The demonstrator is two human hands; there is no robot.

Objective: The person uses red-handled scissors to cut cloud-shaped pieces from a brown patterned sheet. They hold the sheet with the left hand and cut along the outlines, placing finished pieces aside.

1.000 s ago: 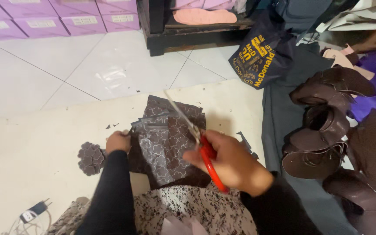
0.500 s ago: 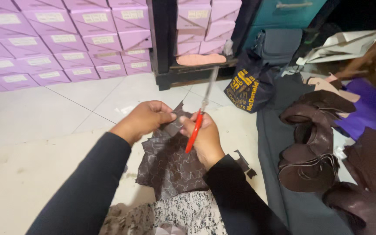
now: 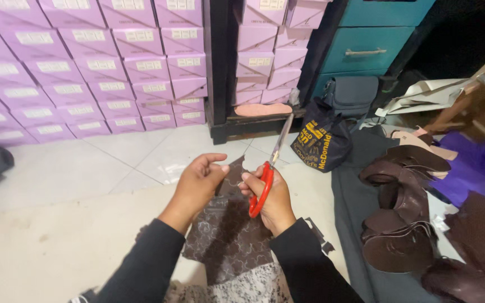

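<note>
Since a moment ago your view has tilted up; your right hand (image 3: pixel 270 193) grips scissors (image 3: pixel 268 168) upright, your left hand (image 3: pixel 197 179) pinches the fabric (image 3: pixel 225 230) beside it.

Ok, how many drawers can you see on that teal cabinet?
2: one teal drawer at the frame's top edge, cut off, and one below it with a handle. More may be hidden behind the grey bag.

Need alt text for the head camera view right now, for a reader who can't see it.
Seen from above, a person's right hand holds red-handled scissors blades-up while the left hand grips a dark brown patterned sheet between them. Brown cut shoe pieces lie to the right; stacked lilac boxes fill the background.
</note>
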